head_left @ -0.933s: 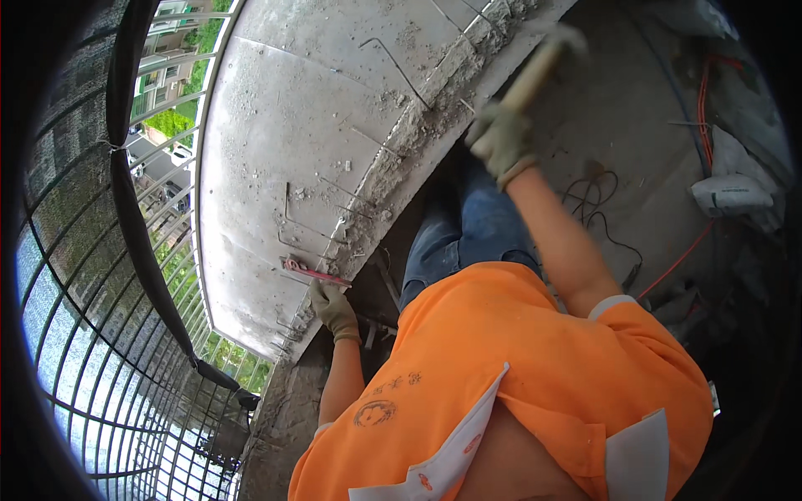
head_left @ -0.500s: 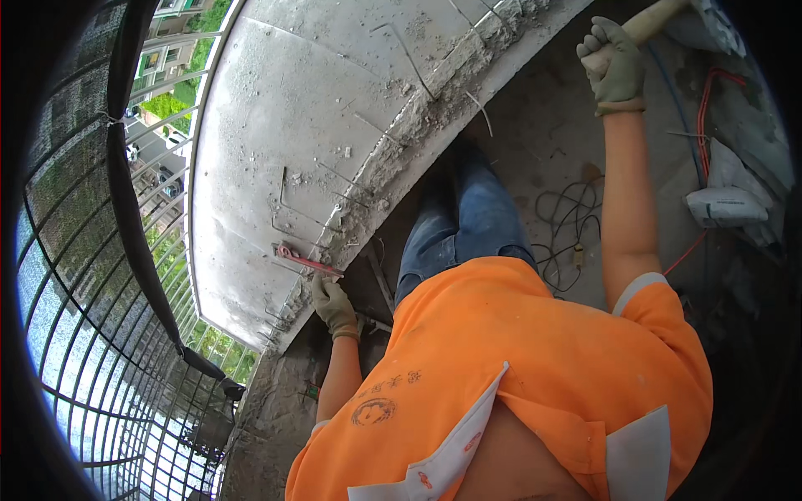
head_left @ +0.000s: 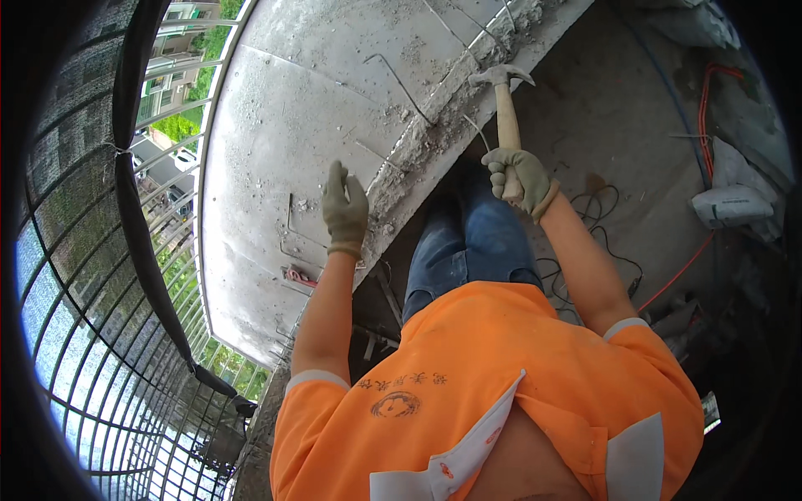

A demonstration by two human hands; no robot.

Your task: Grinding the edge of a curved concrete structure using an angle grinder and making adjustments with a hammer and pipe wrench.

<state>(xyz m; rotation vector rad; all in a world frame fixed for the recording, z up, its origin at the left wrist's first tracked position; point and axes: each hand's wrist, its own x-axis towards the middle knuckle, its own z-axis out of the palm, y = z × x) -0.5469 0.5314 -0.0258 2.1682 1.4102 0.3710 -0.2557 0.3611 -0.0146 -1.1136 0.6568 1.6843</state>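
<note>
My right hand (head_left: 522,179), in a grey-green work glove, is wrapped round the wooden handle of a claw hammer (head_left: 506,117). The hammer's metal head lies over the rough broken edge of a grey concrete ledge (head_left: 259,167). My left hand (head_left: 345,210), gloved alike, is open with its fingers stretched out over the ledge and nothing in it. Beside my left forearm a red tool (head_left: 299,276) lies on the ledge, partly hidden by that arm; its kind is unclear. Bent steel rods (head_left: 401,88) stick out along the broken strip.
White railing bars (head_left: 171,71) and dark mesh (head_left: 92,209) border the ledge on the left. On the floor at right lie a black cable (head_left: 601,217), a red hose (head_left: 708,108) and white bags (head_left: 731,204). Loose rubble is scattered along the ledge.
My right hand has come down and left from the upper right, bringing the hammer over the ledge's edge. My left hand has left the red tool and moved farther up over the ledge.
</note>
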